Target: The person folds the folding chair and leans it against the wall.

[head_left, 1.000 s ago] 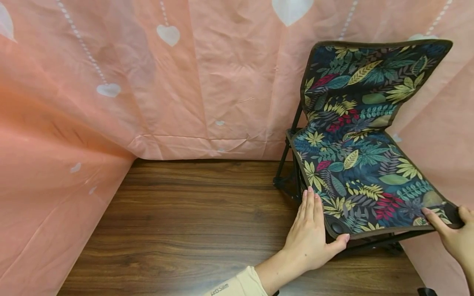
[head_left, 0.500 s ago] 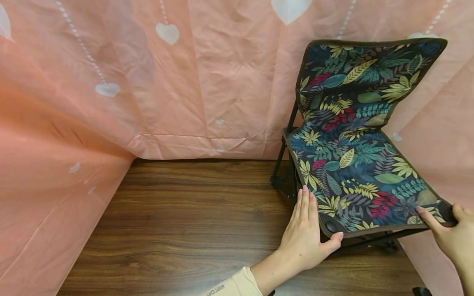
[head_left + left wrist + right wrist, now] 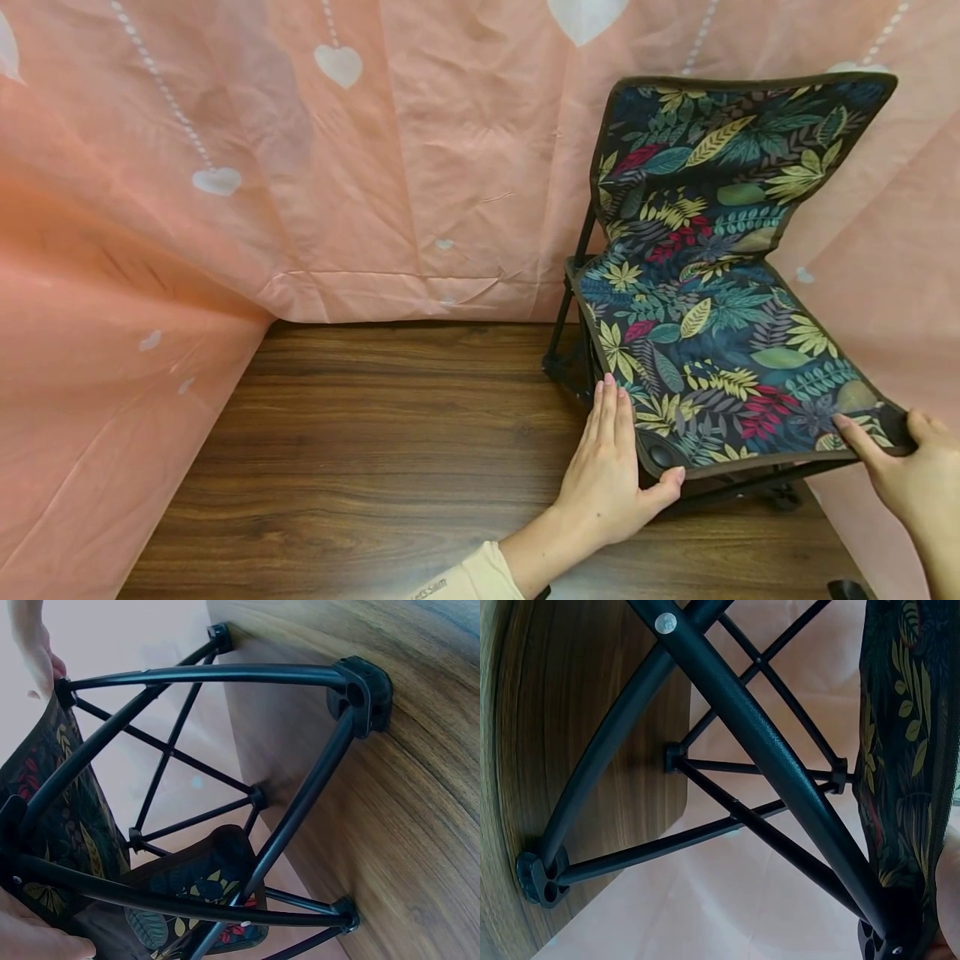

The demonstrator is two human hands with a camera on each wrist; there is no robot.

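Observation:
A small folding chair with dark leaf-print fabric [image 3: 720, 367] stands on the wooden table [image 3: 390, 433] at the right. My left hand [image 3: 622, 450] lies with straight fingers along the seat's left side, thumb against the front corner. My right hand [image 3: 879, 435] pinches the front right corner of the seat, index finger on top. The left wrist view looks under the seat at the black tube frame [image 3: 225, 675] and a foot [image 3: 364, 694] on the table. Crossed frame tubes [image 3: 757, 742] and the fabric's edge [image 3: 904, 750] fill the right wrist view.
A pink curtain with white hearts [image 3: 337, 167] hangs close behind the chair and along the left side of the table. It also drapes at the right [image 3: 900, 275]. Bare wood stretches left of the chair.
The chair has slid a little to the left across the table, both hands moving with it and keeping their hold on the front corners.

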